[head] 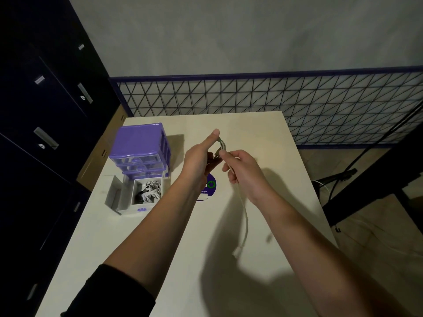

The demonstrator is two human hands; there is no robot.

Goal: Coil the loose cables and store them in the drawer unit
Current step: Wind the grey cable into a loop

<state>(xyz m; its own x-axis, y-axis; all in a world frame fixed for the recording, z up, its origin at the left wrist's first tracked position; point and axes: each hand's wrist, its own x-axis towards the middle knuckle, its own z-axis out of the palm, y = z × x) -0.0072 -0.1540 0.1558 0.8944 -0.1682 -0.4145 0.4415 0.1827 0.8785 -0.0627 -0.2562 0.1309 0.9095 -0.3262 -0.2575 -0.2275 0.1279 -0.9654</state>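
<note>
cable [245, 209]: partly coiled, tail hanging over bench [263, 133] | left hand [201, 156] pinching loops, right hand [242, 172] gripping and feeding strand | drawer unit [139, 147]: bottom drawer [137, 195] open, already holding coiled cables; this one left to finish, stow

The single head-worn camera looked forward and steeply down from above the near edge of a pale table [263, 259], close enough that both bare forearms ran up from the bottom of the frame to meet near its centre. It faced the far wall and a wire-mesh panel [274, 97] behind the table, with dark cabinets [41, 133] filling the left side and a strip of floor [377, 225] on the right (the wide-angle lens bent straight edges near the borders). There was no second view, so nothing was shared between cameras.
</note>
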